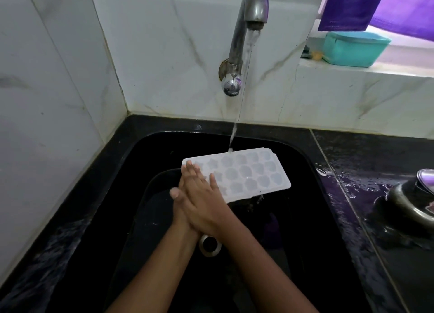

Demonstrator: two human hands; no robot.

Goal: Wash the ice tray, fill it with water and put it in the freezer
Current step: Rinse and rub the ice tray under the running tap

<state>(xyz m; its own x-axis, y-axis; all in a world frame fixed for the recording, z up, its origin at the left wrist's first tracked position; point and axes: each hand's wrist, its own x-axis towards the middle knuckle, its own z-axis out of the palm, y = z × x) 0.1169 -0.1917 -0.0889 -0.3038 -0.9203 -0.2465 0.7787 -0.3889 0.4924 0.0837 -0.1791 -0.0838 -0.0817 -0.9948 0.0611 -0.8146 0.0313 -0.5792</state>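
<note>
Mid-wash: tray (253, 174) held tilted over sink (305, 195), tap (249, 19) stream striking its far edge. Right hand (204, 202) laid on its left end, fingers straight; left hand (176, 195) beneath, grip impossible to tell. Filling and freezer not yet done.

Wet black counter (373, 155) bears a steel pot (407, 203) beside the sink (294, 164).
</note>
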